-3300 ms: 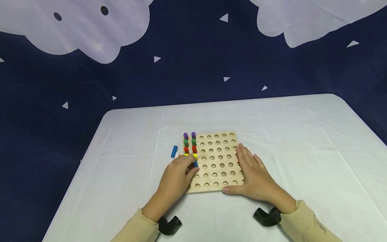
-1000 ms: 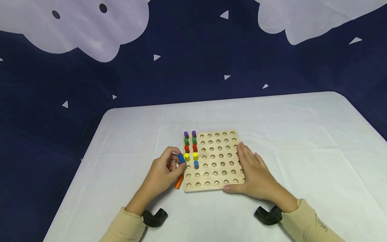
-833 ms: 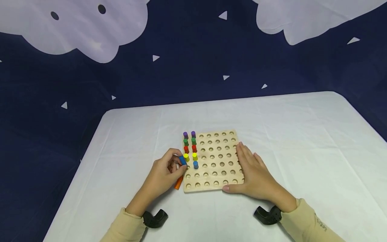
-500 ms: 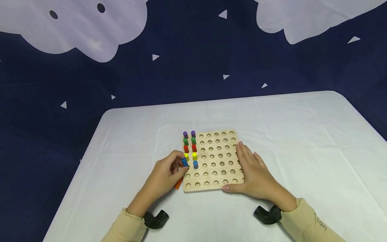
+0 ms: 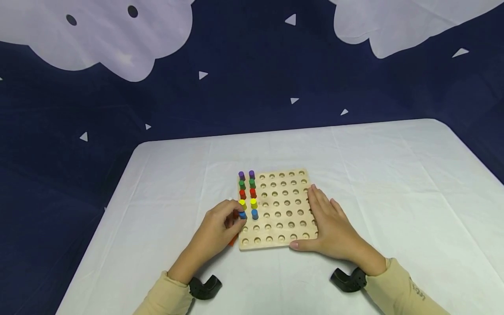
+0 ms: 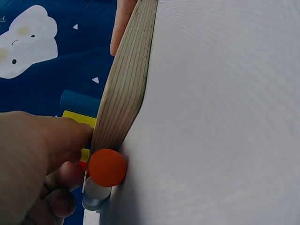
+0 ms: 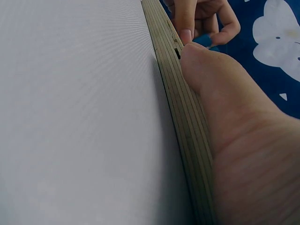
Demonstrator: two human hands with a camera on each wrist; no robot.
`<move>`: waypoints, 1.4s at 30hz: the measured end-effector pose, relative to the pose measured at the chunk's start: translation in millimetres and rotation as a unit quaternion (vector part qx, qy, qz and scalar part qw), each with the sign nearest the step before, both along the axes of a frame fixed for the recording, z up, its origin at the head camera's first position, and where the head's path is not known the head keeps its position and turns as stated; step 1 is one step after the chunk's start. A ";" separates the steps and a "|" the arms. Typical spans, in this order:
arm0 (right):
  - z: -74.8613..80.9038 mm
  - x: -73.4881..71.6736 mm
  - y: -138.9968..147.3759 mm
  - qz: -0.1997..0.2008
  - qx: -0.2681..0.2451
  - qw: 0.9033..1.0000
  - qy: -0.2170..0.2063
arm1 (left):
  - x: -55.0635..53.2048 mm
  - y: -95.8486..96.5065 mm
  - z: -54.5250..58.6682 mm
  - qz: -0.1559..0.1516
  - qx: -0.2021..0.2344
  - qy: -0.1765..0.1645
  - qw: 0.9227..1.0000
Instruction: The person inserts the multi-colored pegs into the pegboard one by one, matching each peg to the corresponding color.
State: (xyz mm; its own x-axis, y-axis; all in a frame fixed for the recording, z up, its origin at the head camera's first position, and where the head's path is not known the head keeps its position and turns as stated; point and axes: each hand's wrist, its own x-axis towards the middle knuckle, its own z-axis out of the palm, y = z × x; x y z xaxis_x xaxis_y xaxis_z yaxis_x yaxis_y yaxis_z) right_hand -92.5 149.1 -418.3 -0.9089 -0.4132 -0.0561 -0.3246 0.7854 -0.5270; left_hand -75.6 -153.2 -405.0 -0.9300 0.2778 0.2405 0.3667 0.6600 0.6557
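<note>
A wooden pegboard [image 5: 273, 232] with rows of holes lies on the white-covered table. Its two leftmost columns hold paired purple [image 5: 251, 174], green [image 5: 252, 183], red [image 5: 253, 193] and yellow pegs [image 5: 253, 203]. A single blue peg [image 5: 254, 214] stands below the yellow in the second column. Thumb and fingertips of my left hand [image 5: 215, 225] pinch another blue peg [image 5: 243, 216], upright at the first-column hole beside it; how deep it sits is hidden. My right hand [image 5: 334, 232] rests along the board's right edge, fingers straight, thumb at the front edge.
Left of the board, partly under my left hand, lie an orange peg [image 6: 108, 168] and a whitish peg [image 6: 96, 193]. Black wrist devices [image 5: 205, 288] sit at both cuffs. A dark blue backdrop [image 5: 244, 109] with clouds hangs behind the table [image 5: 157, 175].
One blue peg was set in the second column. My left hand then took the other blue peg from beside the board and brought it rightward, turning it upright. The right hand stays put.
</note>
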 end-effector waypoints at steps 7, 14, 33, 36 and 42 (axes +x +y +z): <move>0.3 -0.1 0.3 0.000 0.001 1.000 0.002 | 1.7 0.6 1.1 -0.001 -0.010 0.009 1.000; 0.3 0.5 -0.2 -0.001 0.000 1.000 0.001 | 6.2 -8.7 6.4 0.030 -0.018 -0.004 0.999; 1.6 1.4 0.3 0.001 -0.003 1.000 0.004 | 20.3 -14.8 -3.2 0.107 -0.073 -0.108 0.986; 1.4 1.5 0.5 0.000 -0.003 1.000 0.003 | 19.7 -12.0 -4.8 0.111 -0.082 -0.097 0.986; -0.5 0.6 0.5 0.001 -0.003 1.000 0.003 | 19.8 -12.1 -4.5 0.113 -0.099 -0.087 0.985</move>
